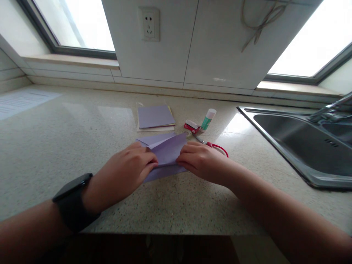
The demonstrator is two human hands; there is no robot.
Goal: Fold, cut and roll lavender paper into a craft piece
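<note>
A partly folded sheet of purple paper (168,152) lies on the speckled counter (82,139). My left hand (129,170) presses on its left side with fingers curled over the fold. On the sheet's right side, my right hand (202,161) pinches its edge. A black watch (73,200) is on my left wrist. The lower part of the paper is hidden under both hands.
Behind the paper lies a stack of coloured sheets (155,117). A glue stick (208,119), a small red box (191,127) and red-handled scissors (218,147) lie to the right. A steel sink (302,141) takes up the right side. A wall socket (149,24) is above.
</note>
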